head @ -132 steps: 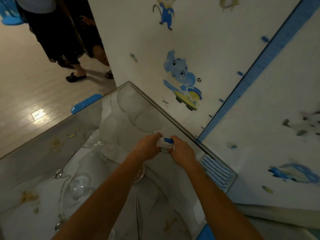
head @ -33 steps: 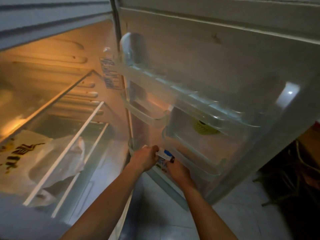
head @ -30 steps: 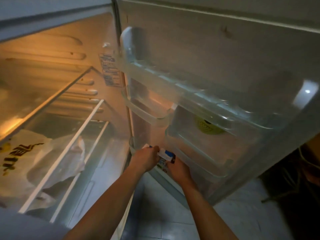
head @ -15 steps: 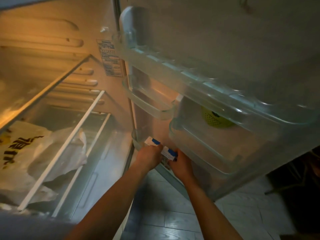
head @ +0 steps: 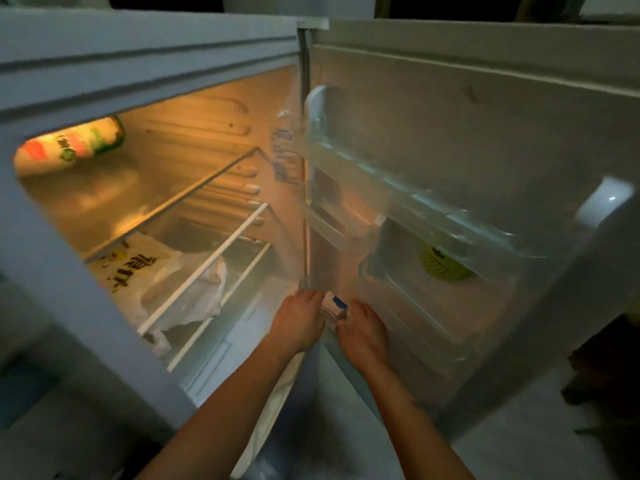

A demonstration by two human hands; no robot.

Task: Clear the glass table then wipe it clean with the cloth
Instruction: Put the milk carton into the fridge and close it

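Note:
I face an open fridge point(head: 104, 81). A small white carton with a blue mark point(head: 335, 306) sits low in the bottom shelf of the fridge door point(head: 415, 341), seen partly through the clear plastic. My left hand point(head: 299, 320) and my right hand point(head: 363, 332) are on either side of the carton, fingers bent towards it. Whether the fingers grip it or only touch it is unclear. The glass table and the cloth are out of view.
Inside the fridge, a white plastic bag with yellow print point(head: 162, 282) lies on a wire shelf, and a bottle point(head: 69, 147) lies on the top shelf. A yellow-green round object point(head: 441, 266) sits in a door shelf. Tiled floor point(head: 536, 445) lies below right.
I went from the glass table to the open fridge with the carton in both hands. In the last second the carton has gone down into the bottom door shelf, and the view has pulled back.

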